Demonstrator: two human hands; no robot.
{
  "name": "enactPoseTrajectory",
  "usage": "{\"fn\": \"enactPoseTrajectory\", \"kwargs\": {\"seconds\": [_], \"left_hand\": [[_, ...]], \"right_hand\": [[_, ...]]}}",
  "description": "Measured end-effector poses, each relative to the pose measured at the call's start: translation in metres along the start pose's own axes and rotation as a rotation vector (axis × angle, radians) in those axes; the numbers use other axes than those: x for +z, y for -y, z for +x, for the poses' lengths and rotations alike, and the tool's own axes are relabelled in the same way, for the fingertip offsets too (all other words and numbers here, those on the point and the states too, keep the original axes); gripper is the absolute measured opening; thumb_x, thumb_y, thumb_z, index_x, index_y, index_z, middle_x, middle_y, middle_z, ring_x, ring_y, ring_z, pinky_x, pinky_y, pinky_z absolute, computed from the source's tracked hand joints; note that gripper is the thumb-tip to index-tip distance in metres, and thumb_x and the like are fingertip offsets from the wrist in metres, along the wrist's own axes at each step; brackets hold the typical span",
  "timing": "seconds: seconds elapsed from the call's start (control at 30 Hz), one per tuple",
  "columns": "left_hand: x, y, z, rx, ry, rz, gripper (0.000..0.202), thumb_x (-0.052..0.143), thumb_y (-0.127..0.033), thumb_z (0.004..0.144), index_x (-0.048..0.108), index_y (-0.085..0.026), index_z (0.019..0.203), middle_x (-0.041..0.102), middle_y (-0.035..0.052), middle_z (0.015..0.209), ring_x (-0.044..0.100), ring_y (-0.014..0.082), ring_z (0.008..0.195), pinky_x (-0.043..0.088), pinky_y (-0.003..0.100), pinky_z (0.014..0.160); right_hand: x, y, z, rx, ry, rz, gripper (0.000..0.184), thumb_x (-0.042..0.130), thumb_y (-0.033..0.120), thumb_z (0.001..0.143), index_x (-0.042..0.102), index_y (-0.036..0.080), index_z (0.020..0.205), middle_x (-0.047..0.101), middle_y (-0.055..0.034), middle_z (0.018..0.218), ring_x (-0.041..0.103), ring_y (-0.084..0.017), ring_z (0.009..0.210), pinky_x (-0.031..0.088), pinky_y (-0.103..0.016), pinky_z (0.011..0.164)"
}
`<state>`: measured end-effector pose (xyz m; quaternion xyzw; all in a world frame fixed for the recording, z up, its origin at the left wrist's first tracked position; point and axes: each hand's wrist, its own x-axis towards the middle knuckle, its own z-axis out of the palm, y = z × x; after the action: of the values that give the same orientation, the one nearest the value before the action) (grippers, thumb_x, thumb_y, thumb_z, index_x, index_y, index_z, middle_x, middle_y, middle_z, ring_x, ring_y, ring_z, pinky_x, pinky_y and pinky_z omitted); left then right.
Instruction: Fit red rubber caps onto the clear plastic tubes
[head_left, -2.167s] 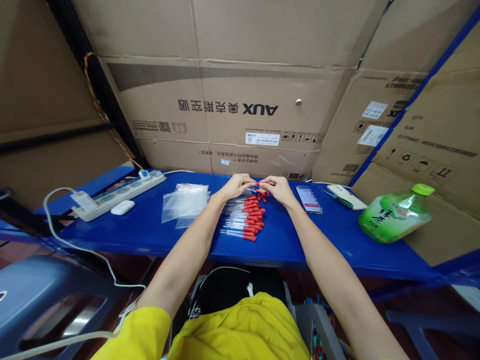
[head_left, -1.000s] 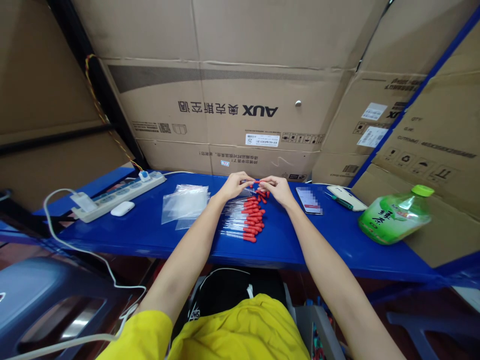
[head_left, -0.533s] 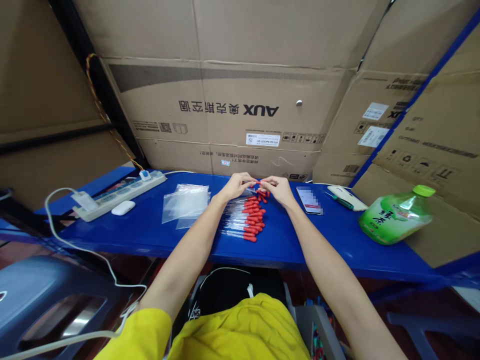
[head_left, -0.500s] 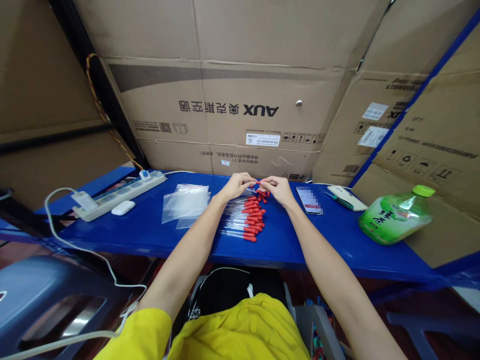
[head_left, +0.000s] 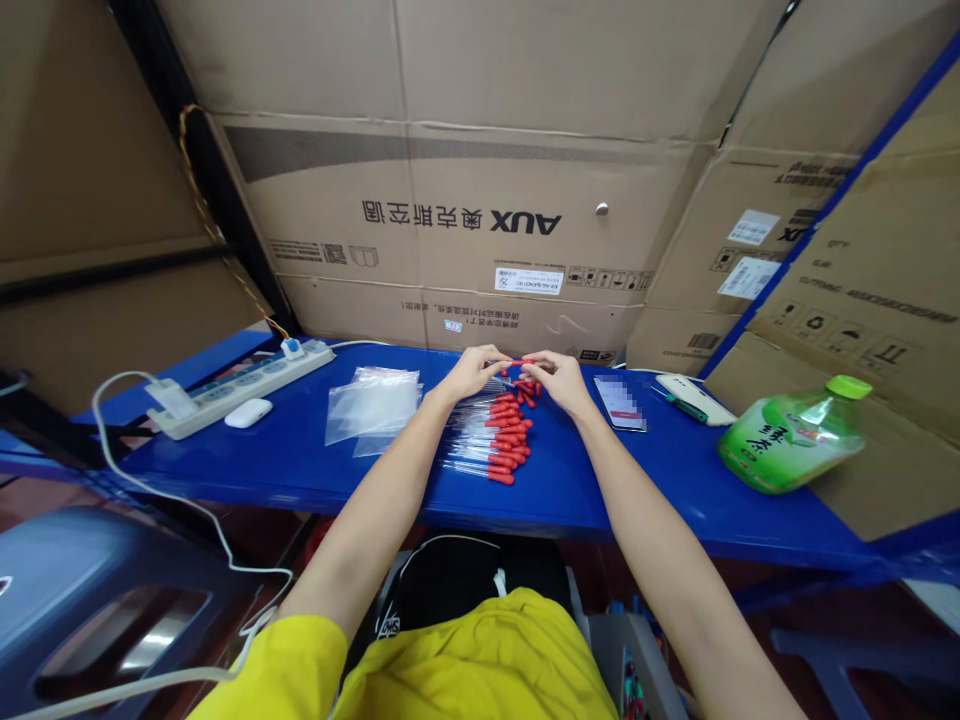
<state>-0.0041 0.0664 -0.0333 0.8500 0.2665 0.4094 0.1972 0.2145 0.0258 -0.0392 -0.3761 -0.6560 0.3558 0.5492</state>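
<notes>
My left hand (head_left: 472, 372) and my right hand (head_left: 560, 382) meet above the back of the blue table, each pinching one end of a small red rubber bulb (head_left: 517, 363). Whether a glass tube is joined to it, my left fingers hide. Just below, a row of glass droppers (head_left: 472, 432) lies side by side, their clear tubes to the left and red bulbs to the right. Loose red bulbs (head_left: 529, 389) lie under my right fingers. Left of the droppers, clear plastic bags (head_left: 375, 405) lie in a stack, close to my left forearm.
A phone (head_left: 619, 403), a green-handled tool (head_left: 686, 406) on a white object, and a green bottle (head_left: 791, 437) stand or lie to the right. A power strip (head_left: 240, 390) and a white earbud case (head_left: 248, 413) are at left. Cardboard (head_left: 450, 170) walls the back.
Slightly more of the red bulb shows between my fingertips. The hands stay in nearly the same place, and the view has shifted a little.
</notes>
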Motion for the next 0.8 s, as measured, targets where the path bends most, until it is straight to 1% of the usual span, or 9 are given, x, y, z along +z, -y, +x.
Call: {"fn": "enactPoseTrajectory", "kwargs": {"seconds": [0.27,0.47,0.6,0.7,0.73,0.8], "left_hand": [[0.002,-0.002,0.0,0.005,0.005,-0.022,0.038,0.061,-0.045,0.097,0.081,-0.015,0.106,0.073,0.0111,0.094,0.066,0.0204,0.086,0.048,0.031,0.079],[0.003,-0.002,0.0,-0.015,0.008,-0.029,0.038,0.06,-0.044,0.097,0.081,-0.014,0.106,0.075,0.0115,0.097,0.068,0.0214,0.088,0.049,0.032,0.083],[0.003,-0.001,0.0,-0.049,0.035,0.003,0.037,0.059,-0.043,0.097,0.081,-0.015,0.106,0.076,0.0111,0.1,0.068,0.0215,0.089,0.049,0.032,0.085],[-0.001,-0.001,-0.001,-0.06,0.05,0.047,0.036,0.059,-0.043,0.096,0.08,-0.016,0.108,0.077,0.01,0.105,0.069,0.0215,0.092,0.049,0.031,0.085],[-0.003,-0.001,-0.002,-0.069,0.058,0.066,0.036,0.059,-0.043,0.096,0.08,-0.017,0.108,0.078,0.0093,0.105,0.068,0.0212,0.092,0.048,0.03,0.084],[-0.007,0.0,-0.003,-0.107,0.067,0.106,0.035,0.06,-0.043,0.095,0.08,-0.017,0.106,0.078,0.008,0.1,0.067,0.0197,0.084,0.048,0.029,0.079]], "right_hand": [[0.003,0.0,-0.002,0.03,-0.02,0.018,0.044,0.084,0.057,0.068,0.075,0.019,0.088,0.079,-0.0083,0.078,0.079,-0.031,0.079,0.065,-0.043,0.079],[0.003,-0.001,-0.001,0.021,-0.013,0.013,0.043,0.082,0.056,0.072,0.075,0.019,0.092,0.079,-0.0079,0.079,0.079,-0.03,0.078,0.065,-0.042,0.078],[0.001,-0.004,-0.001,-0.024,0.018,-0.057,0.04,0.079,0.053,0.076,0.074,0.019,0.098,0.079,-0.0075,0.084,0.078,-0.028,0.078,0.064,-0.039,0.076],[-0.001,-0.006,0.0,-0.05,0.027,-0.139,0.037,0.075,0.051,0.079,0.074,0.019,0.098,0.078,-0.007,0.081,0.077,-0.026,0.075,0.063,-0.037,0.072],[-0.002,-0.007,0.0,-0.056,0.022,-0.167,0.036,0.074,0.051,0.08,0.075,0.019,0.098,0.078,-0.0068,0.08,0.077,-0.025,0.074,0.062,-0.036,0.071],[-0.003,-0.008,0.001,-0.068,-0.01,-0.221,0.035,0.073,0.05,0.081,0.075,0.019,0.097,0.078,-0.0063,0.08,0.076,-0.024,0.073,0.062,-0.036,0.072]]}}
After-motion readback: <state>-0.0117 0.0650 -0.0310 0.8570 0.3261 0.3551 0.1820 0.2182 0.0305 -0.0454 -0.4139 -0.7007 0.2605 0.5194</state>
